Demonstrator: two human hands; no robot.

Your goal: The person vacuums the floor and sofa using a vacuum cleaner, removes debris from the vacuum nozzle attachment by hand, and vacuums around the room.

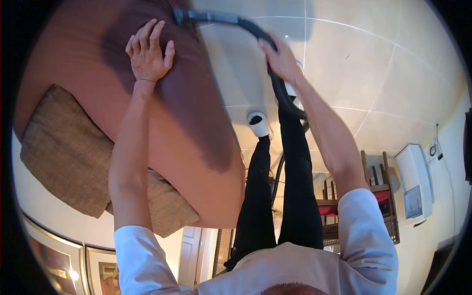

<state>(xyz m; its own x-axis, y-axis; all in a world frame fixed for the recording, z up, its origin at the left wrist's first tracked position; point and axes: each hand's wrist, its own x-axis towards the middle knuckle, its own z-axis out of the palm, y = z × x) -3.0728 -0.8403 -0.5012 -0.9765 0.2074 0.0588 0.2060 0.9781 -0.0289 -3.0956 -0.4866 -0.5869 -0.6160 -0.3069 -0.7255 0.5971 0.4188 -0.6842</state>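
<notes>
My left hand (149, 53) lies on the reddish-brown covered surface (167, 132), fingers spread, holding nothing. To its right, my right hand (281, 59) is wrapped round a black hose (250, 27). The hose runs left from that hand to a grey-blue end piece (183, 16) at the far edge of the covered surface; what lies beyond this end is hard to make out. Below my right hand the hose curves down past my leg.
Two brown cushions (64, 150) lie at the left. A wooden chair with a red seat (381, 196) stands at the lower right, near a white appliance (414, 182). My feet are on the tiled floor (344, 59). Framed pictures (56, 258) hang at the lower left.
</notes>
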